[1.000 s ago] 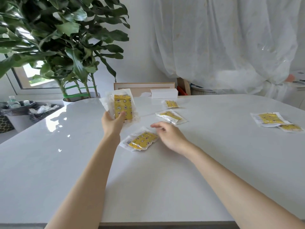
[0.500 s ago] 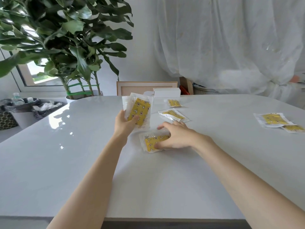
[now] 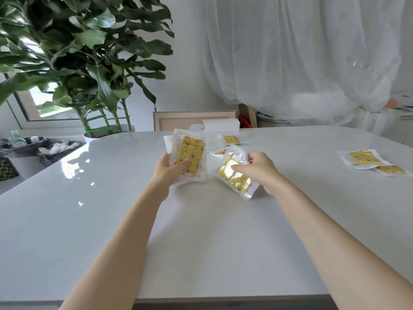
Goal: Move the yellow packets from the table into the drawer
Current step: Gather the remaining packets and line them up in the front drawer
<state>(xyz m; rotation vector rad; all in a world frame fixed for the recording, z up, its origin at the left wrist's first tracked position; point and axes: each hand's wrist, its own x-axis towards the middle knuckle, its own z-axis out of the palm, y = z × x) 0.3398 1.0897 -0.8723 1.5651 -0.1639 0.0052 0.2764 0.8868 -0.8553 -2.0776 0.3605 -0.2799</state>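
Head camera, centre of the frame: the left hand [image 3: 169, 171] grips a held stack [image 3: 190, 156] of yellow packets upright, thumb across the front, fingers behind. There are at least two in there, going by the white edge peeking out at the back. Just to its right, the right hand [image 3: 260, 170] pinches a lifted packet [image 3: 234, 175] by its upper edge, tilted, lower corner near or touching the white table [image 3: 201, 242]; I can't tell which. The step in hand looks like gathering: carry that packet across and lay it against the front of the stack. To do it well, I'd square its edges to the stack before the left thumb lifts and re-clamps — the film looks glossy and slippery, so a loose fan could slide out. More to collect: a far packet [image 3: 231, 139] up by the white box [image 3: 221, 125], a half-hidden packet [image 3: 218, 152] behind the right hand, and a pair of packets [image 3: 362, 158] at the right edge of the frame. No drawer in sight — the drop-off comes later.
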